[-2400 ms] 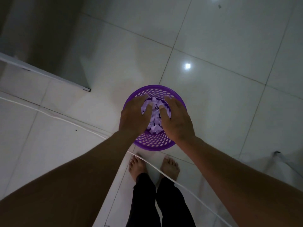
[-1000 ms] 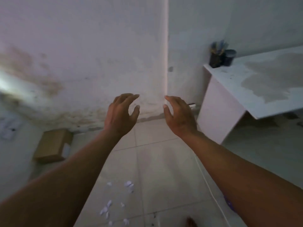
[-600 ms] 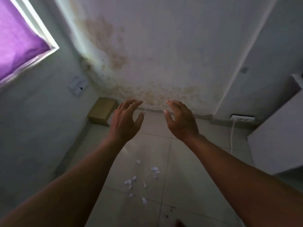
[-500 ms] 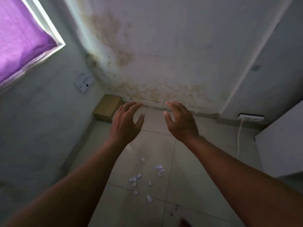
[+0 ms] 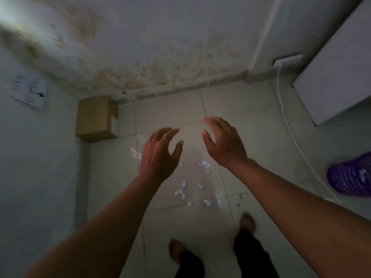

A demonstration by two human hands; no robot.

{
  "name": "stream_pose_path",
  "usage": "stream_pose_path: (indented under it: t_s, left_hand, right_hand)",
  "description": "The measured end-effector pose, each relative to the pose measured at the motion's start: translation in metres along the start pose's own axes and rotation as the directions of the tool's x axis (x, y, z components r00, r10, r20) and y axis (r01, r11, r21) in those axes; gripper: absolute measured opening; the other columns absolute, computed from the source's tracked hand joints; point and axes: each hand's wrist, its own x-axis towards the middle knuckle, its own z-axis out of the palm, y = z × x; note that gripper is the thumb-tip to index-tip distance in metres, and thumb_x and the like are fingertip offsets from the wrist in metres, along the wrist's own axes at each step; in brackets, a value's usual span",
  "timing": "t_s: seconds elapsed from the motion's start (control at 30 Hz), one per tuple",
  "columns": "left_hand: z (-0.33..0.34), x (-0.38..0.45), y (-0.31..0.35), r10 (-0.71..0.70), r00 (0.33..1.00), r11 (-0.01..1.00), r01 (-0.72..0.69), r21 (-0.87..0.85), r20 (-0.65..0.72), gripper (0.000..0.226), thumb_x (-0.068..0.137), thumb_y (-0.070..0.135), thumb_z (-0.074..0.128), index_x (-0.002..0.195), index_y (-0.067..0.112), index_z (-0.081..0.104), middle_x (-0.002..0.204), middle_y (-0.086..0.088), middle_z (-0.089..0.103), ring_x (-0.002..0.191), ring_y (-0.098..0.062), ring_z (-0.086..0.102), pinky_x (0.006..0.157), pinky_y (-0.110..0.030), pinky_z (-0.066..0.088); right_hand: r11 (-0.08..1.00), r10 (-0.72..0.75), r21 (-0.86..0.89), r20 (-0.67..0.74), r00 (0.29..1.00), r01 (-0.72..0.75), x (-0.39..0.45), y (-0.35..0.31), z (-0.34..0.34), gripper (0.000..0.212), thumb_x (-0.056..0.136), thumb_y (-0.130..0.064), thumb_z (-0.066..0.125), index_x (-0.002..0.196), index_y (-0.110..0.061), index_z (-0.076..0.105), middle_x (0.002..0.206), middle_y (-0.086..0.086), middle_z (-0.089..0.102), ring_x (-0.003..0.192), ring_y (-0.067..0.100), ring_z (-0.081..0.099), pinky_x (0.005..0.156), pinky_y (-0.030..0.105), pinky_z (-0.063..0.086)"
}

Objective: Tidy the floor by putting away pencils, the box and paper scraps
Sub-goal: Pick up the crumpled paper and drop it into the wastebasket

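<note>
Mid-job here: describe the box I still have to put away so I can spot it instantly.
Find the stained wall ahead and follow its base left to the corner. The cardboard box sits on the floor there, against both walls. It is the only brown, solid block around; the paper scraps nearby are tiny white bits.

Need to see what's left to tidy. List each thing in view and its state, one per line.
left hand: open, empty, above the floor
right hand: open, empty
paper scraps: scattered loose on the tiles
cardboard box: closed, on the floor in the corner
purple basket: on the floor at right, partly out of frame
white cable: plugged into the wall socket
</note>
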Motion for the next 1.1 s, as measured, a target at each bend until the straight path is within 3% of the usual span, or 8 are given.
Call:
stream_pose_path:
  t_s: [0.23, 0.47, 0.77, 0.83, 0.97, 1.1]
  left_hand:
    - [0.135, -0.027, -0.078, -0.019, 0.991, 0.996, 0.031, -0.089, 0.132, 0.041, 0.094, 0.031, 0.063, 0.132, 0.016, 0.061, 0.130, -0.006, 0.062, 0.120, -0.024, 0.055, 0.096, -0.041, 0.050]
    - [0.327, -0.072, -0.190, -0.061, 0.987, 0.991, 0.077, -0.109, 0.147, 0.041, 0.091, 0.038, 0.058, 0.126, 0.017, 0.065, 0.124, -0.005, 0.065, 0.114, -0.024, 0.059, 0.092, -0.043, 0.053]
    - [0.530, -0.069, -0.331, -0.097, 0.989, 0.994, 0.102, -0.034, 0.113, 0.053, 0.089, 0.054, 0.051, 0.131, 0.022, 0.060, 0.137, -0.006, 0.058, 0.125, -0.026, 0.053, 0.099, -0.046, 0.049]
    - [0.554, -0.061, -0.348, -0.150, 0.984, 0.988, 0.154, -0.029, 0.099, 0.055, 0.090, 0.054, 0.056, 0.135, 0.023, 0.056, 0.143, -0.008, 0.053, 0.132, -0.027, 0.048, 0.105, -0.047, 0.045]
    - [0.591, -0.041, -0.375, -0.312, 0.947, 0.950, 0.313, -0.004, 0.078, 0.067, 0.091, 0.057, 0.056, 0.149, 0.028, 0.039, 0.160, -0.008, 0.030, 0.148, -0.026, 0.025, 0.118, -0.045, 0.027]
    - [0.615, -0.020, -0.398, -0.295, 0.948, 0.955, 0.295, 0.019, 0.117, 0.070, 0.093, 0.060, 0.050, 0.153, 0.030, 0.029, 0.163, -0.010, 0.020, 0.151, -0.028, 0.015, 0.121, -0.052, 0.018]
  right_hand:
    - [0.985, 0.172, -0.035, 0.006, 0.985, -0.172, -0.070, 0.072, 0.112, 0.038, 0.098, -0.032, 0.046, 0.131, -0.016, 0.056, 0.130, 0.002, 0.060, 0.120, 0.019, 0.054, 0.097, 0.037, 0.045]
    - [0.981, 0.194, -0.038, 0.093, 0.977, -0.191, -0.132, 0.179, 0.285, 0.050, 0.097, -0.044, 0.033, 0.132, -0.017, 0.057, 0.133, 0.002, 0.059, 0.122, 0.019, 0.054, 0.099, 0.033, 0.043]
    - [0.988, 0.154, -0.039, 0.086, 0.984, -0.151, -0.147, 0.305, 0.492, 0.047, 0.094, -0.042, 0.043, 0.132, -0.020, 0.057, 0.139, 0.005, 0.055, 0.130, 0.023, 0.050, 0.104, 0.044, 0.044]
    - [0.984, 0.169, -0.076, 0.101, 0.980, -0.162, -0.143, 0.324, 0.520, 0.049, 0.094, -0.044, 0.045, 0.136, -0.022, 0.054, 0.148, 0.007, 0.046, 0.136, 0.026, 0.043, 0.108, 0.048, 0.039]
    - [0.963, 0.215, -0.215, 0.240, 0.947, -0.164, -0.133, 0.356, 0.558, 0.056, 0.097, -0.052, 0.043, 0.150, -0.036, 0.032, 0.165, 0.001, 0.006, 0.151, 0.025, 0.006, 0.120, 0.053, 0.011]
    - [0.948, 0.244, -0.274, 0.298, 0.923, -0.162, -0.123, 0.371, 0.581, 0.059, 0.097, -0.056, 0.040, 0.151, -0.042, 0.022, 0.165, -0.002, -0.007, 0.151, 0.024, -0.007, 0.120, 0.054, 0.001]
